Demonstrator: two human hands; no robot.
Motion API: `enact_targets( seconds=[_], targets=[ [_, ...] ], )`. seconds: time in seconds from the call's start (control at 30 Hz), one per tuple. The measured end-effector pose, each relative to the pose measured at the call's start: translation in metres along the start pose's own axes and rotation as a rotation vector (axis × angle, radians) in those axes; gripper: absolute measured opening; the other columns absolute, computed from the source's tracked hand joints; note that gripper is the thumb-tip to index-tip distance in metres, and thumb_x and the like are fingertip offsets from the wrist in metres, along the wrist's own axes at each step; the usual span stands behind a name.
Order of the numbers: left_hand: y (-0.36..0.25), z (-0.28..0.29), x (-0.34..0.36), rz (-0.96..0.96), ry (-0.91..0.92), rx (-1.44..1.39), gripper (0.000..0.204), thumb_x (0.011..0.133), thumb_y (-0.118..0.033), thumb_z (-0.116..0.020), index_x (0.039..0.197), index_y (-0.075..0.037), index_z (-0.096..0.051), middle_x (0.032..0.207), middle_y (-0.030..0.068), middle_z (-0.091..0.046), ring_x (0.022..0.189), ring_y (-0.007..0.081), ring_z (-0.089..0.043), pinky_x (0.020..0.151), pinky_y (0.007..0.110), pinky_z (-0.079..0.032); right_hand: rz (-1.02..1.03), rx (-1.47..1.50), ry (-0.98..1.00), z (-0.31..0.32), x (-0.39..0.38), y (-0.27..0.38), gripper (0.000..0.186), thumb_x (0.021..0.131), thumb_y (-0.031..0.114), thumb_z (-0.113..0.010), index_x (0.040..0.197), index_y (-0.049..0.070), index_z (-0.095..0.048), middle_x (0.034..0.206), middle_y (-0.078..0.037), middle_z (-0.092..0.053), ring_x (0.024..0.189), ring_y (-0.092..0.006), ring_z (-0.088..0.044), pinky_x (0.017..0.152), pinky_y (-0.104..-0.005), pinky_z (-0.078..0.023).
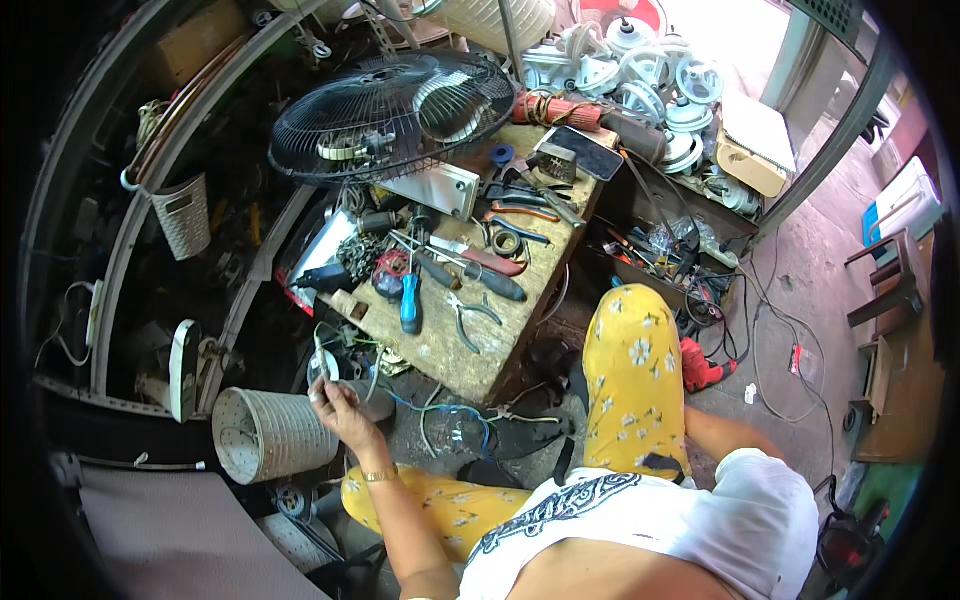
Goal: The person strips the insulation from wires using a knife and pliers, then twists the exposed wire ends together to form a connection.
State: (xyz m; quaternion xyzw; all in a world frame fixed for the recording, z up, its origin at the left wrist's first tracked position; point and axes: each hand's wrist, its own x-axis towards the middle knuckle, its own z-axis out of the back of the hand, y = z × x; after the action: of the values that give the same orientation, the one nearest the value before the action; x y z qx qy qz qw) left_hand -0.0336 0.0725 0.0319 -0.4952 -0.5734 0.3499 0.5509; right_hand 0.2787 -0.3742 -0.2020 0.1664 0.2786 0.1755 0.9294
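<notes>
My left hand (pixel 346 413) is raised near the lower left corner of the workbench, above the floor. Its fingers are pinched around a slim whitish stick-like thing (pixel 320 358), whose exact kind I cannot make out. Beside that hand a white woven plastic basket (pixel 285 437) lies on its side. My right forearm (pixel 735 432) reaches behind my bent right knee, which hides the hand. Close to that knee is a red tool-like thing (pixel 706 368); whether my right hand touches it does not show.
The wooden workbench (pixel 455 365) carries pliers (pixel 472 320), a blue-handled screwdriver (pixel 410 303), a hammer (pixel 540 190) and a black fan guard (pixel 390 110). An open drawer (pixel 640 255) holds tools and wires. Cables (pixel 800 330) trail over the floor; metal shelving (pixel 125 250) stands left.
</notes>
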Motion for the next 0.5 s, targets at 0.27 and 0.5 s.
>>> enact_targets(
  seconds=[0.27,0.5],
  targets=[
    [-0.008,-0.022,-0.029,-0.046,0.016,-0.004,0.012,0.099,-0.017,-0.051,0.107,-0.008,-0.055,0.075,-0.0052,-0.048,0.061,0.0009,-0.040,0.053,0.017,-0.034,0.318,0.324,-0.402,0.095,0.045,0.042,0.015,0.087,0.011,-0.061,0.095,0.001,-0.068,0.092,-0.010,-0.069,0.081,-0.0232,-0.065,0.075,-0.0327,-0.051],
    [0.037,-0.034,-0.068,0.169,0.083,0.061,0.013,0.099,-0.024,-0.052,0.093,-0.012,-0.053,0.064,-0.0088,-0.038,0.051,-0.0002,-0.031,0.043,0.019,-0.023,0.858,0.618,-0.623,0.190,-0.002,0.230,0.012,0.083,0.009,-0.061,0.090,0.003,-0.069,0.087,-0.015,-0.066,0.081,-0.0272,-0.065,0.074,-0.0359,-0.051]
  ],
)
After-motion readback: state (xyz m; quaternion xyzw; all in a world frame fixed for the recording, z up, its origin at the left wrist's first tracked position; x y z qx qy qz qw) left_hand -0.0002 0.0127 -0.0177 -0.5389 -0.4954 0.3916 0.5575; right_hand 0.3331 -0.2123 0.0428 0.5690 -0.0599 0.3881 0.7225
